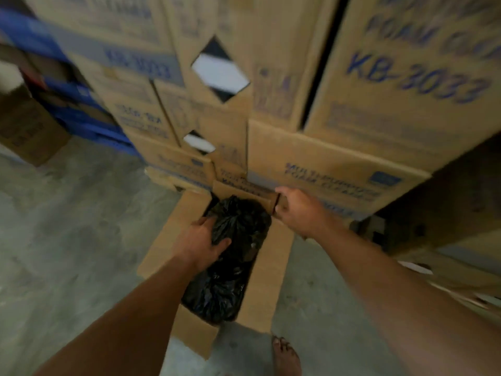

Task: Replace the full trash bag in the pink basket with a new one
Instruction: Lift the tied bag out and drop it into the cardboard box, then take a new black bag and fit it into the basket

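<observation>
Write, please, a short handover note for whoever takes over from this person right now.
Left hand: grips the black trash bag, which sits inside the open cardboard box on the floor.
Right hand: holds the box's far flap, beside the stacked cartons.
The pink basket is not in view, and no fresh bag shows.
Done: a bulky bag, probably the full one, is in the box.
Left: probably release the bag, go to the basket and line it with a new bag.
</observation>
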Demonstrator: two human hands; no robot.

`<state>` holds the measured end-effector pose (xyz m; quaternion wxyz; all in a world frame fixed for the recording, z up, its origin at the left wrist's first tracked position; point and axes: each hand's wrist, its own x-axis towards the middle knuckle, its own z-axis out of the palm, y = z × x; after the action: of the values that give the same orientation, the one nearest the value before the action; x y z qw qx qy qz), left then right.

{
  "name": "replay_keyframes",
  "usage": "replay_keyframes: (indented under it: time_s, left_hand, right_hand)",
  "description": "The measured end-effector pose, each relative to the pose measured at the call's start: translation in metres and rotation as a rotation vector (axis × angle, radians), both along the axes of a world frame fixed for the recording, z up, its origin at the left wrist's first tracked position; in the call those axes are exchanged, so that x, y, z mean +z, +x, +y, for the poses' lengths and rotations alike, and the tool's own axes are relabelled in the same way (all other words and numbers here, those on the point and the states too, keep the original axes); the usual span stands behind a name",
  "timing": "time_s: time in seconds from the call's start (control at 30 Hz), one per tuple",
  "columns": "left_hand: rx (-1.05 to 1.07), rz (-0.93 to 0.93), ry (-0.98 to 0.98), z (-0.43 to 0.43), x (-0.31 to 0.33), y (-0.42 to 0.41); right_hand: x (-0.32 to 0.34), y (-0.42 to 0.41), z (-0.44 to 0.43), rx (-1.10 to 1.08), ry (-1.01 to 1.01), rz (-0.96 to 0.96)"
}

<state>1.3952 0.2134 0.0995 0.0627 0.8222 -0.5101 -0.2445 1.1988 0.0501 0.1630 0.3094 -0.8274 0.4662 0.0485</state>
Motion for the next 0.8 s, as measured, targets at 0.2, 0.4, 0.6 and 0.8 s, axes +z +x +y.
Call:
replay_keyframes:
  time_s: [0.2, 0.4, 0.6, 0.8]
  left_hand:
    - [-0.329, -0.001, -0.122, -0.050, 0.138, -0.091]
    - [-0.648, 0.029, -0.233, -0.085, 0.259, -0.229]
    - [-0.970, 0.018, -0.340, -0.101, 0.367, -0.400]
    - [-1.183, 0.029, -0.359, -0.095, 0.425, -0.578]
  right_hand:
    - [0.124, -0.119, 0.033, -0.209, -0.086, 0.039]
    - [0.236, -0.264, 0.082, -0.560, -0.111, 0.031]
    - [0.326, -0.418, 0.139, -0.845, -0.191, 0.121]
    - [0.370, -0.575, 0.195, -1.061, -0.258, 0.184]
